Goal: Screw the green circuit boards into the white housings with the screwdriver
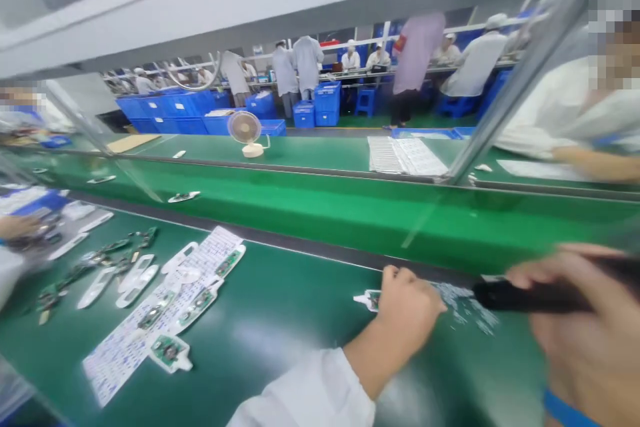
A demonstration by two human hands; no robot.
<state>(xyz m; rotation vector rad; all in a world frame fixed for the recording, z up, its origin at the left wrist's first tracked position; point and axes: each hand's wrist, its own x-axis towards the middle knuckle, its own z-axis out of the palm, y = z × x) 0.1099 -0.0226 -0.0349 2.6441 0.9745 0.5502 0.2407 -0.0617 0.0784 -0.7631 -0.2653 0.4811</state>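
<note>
Green factory bench (280,373): left hand (407,310) on a circuit board (373,300), right hand (580,327) apart, gripping a black tool (525,297).

The left hand (407,310) is reaching forward with fingers curled downward, while the right hand (580,333) is curling closed

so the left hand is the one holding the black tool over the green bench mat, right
Not quite: the head view shows the black cylindrical handheld tool in the right hand, not the left. It is over the green bench mat, as you said. The left hand is on a small white-and-green circuit piece.
</note>
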